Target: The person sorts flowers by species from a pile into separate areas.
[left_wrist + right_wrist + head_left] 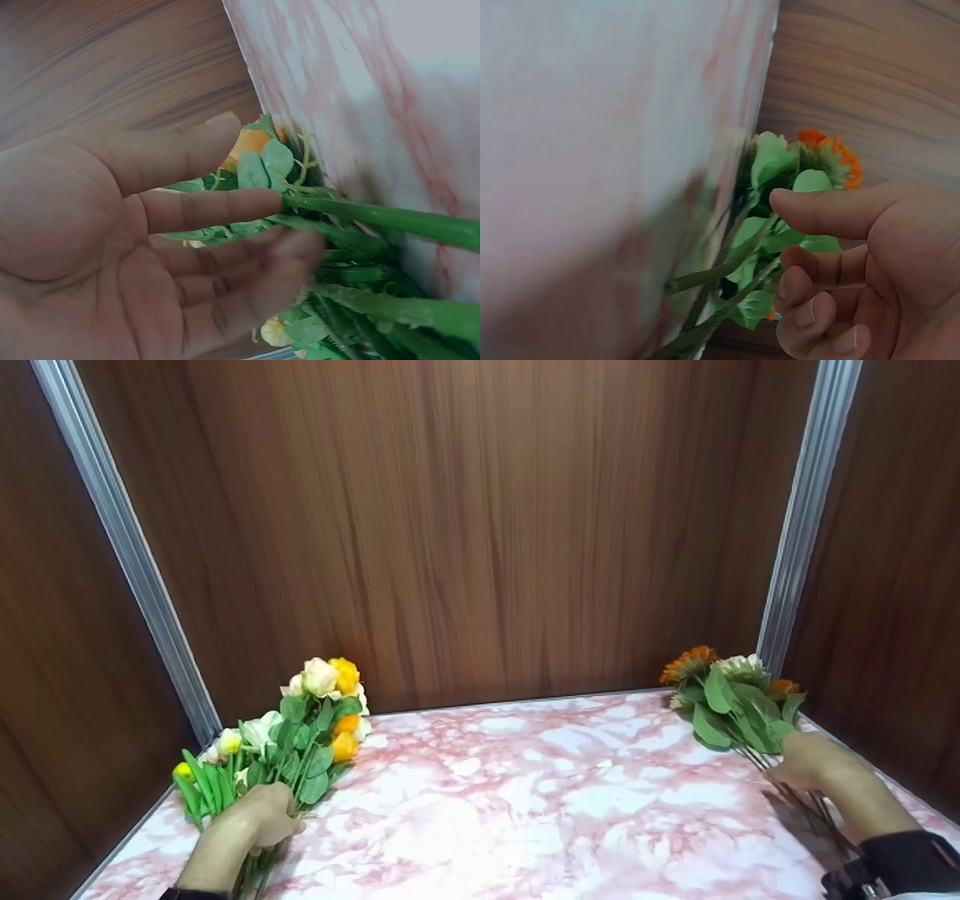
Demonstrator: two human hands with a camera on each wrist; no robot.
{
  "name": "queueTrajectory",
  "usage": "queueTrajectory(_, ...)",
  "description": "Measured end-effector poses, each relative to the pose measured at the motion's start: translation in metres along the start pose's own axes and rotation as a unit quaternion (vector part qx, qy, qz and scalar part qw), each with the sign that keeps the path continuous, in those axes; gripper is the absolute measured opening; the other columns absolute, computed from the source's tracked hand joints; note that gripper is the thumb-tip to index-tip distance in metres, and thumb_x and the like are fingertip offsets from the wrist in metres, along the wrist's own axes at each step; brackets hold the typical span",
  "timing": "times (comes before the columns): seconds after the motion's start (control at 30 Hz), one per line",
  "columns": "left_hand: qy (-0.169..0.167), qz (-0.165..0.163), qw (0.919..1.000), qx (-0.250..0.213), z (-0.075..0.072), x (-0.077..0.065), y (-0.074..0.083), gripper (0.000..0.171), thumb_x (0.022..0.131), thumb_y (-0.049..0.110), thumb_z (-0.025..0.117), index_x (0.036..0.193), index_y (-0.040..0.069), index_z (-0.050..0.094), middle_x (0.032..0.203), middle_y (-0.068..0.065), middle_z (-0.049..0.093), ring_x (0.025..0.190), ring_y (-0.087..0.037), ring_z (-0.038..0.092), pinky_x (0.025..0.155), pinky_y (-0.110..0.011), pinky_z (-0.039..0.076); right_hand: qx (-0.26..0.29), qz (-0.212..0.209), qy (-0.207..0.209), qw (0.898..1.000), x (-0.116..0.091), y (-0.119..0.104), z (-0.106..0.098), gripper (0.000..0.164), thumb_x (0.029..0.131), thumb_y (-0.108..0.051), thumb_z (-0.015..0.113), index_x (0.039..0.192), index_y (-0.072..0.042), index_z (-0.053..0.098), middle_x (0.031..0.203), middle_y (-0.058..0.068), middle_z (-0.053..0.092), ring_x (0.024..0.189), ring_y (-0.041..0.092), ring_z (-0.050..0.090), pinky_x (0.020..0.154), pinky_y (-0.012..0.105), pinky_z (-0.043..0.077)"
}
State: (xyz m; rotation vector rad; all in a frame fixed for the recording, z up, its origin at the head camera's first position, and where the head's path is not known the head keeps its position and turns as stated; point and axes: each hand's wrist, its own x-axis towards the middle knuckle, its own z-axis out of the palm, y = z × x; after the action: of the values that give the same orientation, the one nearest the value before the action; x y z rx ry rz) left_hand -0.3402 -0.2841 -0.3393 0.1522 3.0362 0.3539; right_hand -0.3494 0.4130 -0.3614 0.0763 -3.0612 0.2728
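Your left hand (261, 814) is relaxed, fingers extended, holding nothing; yellow-and-white bunch (304, 742) just ahead, stems by its fingertips. Your right hand (817, 769) is slack, fingers loosely curled, nothing gripped; orange-and-white bunch (750, 712) just ahead. Pink-marbled desk (525, 802) between hands, wood panel (480, 532) beyond.

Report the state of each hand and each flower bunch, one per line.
Left hand: open, fingers extended at the stems.
Right hand: open, fingers loosely curled beside stems.
Left flower bunch: unwrapped, blooms away from the person.
Right flower bunch: unwrapped, blooms away from the person.
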Motion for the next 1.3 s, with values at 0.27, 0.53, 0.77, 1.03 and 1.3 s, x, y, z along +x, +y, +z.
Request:
queueTrajectory(0.27, 0.053, 0.031, 0.991, -0.119, 0.005, 0.009, 0.0, 0.014, 0.074, -0.004, 0.063, 0.069, 0.006, 0.056, 0.058, -0.002, 0.053, 0.045, -0.012, 0.048, 0.043, -0.025, 0.041, 0.033, -0.009, 0.004, 0.999, -0.003, -0.012, -0.009, 0.045, 0.08, -0.036, 0.064, 0.093, 0.006, 0.06, 0.082, 0.021, 0.064, 0.077, 0.039, 0.061, 0.068, 0.054, 0.049)
queueTrajectory(0.53, 0.056, 0.077, 0.9629, -0.253, -0.001, 0.006, 0.01, 0.006, 0.081, -0.001, 0.06, 0.085, 0.002, 0.057, 0.066, -0.01, 0.059, 0.045, -0.015, 0.053, 0.042, -0.031, 0.049, 0.022, -0.011, 0.027, 0.999, -0.005, -0.033, -0.016, 0.033, 0.084, -0.039, 0.06, 0.066, -0.011, 0.055, 0.06, -0.001, 0.05, 0.057, 0.017, 0.047, 0.051, 0.03, 0.037)
queueTrajectory(0.77, 0.043, 0.156, 0.9334, -0.32, -0.007, -0.007, 0.054, 0.012, 0.082, 0.0, 0.062, 0.094, 0.002, 0.062, 0.083, -0.014, 0.06, 0.055, -0.019, 0.059, 0.051, -0.033, 0.055, 0.111, -0.103, 0.061, 0.987, -0.002, -0.08, -0.012, 0.024, 0.087, -0.031, 0.061, 0.08, -0.008, 0.062, 0.068, -0.001, 0.059, 0.059, 0.013, 0.052, 0.052, 0.028, 0.044)
queueTrajectory(1.03, 0.049, 0.326, 0.8594, -0.391, 0.036, -0.048, 0.162, 0.008, 0.081, 0.0, 0.064, 0.088, 0.002, 0.067, 0.078, -0.016, 0.066, 0.057, -0.014, 0.064, 0.052, -0.029, 0.056, 0.331, -0.319, -0.107, 0.882, -0.044, -0.21, 0.029, 0.015, 0.091, -0.026, 0.057, 0.09, -0.014, 0.066, 0.072, 0.002, 0.061, 0.057, 0.004, 0.056, 0.049, 0.027, 0.053)
queueTrajectory(1.3, 0.105, 0.48, 0.7862, -0.375, 0.08, -0.077, 0.212, 0.008, 0.083, 0.012, 0.067, 0.084, 0.005, 0.071, 0.073, -0.008, 0.069, 0.064, 0.01, 0.055, 0.051, -0.012, 0.05, 0.438, -0.449, -0.218, 0.747, -0.088, -0.269, 0.048, 0.018, 0.089, -0.007, 0.055, 0.081, 0.006, 0.065, 0.063, 0.026, 0.059, 0.06, -0.009, 0.05, 0.049, 0.012, 0.045)
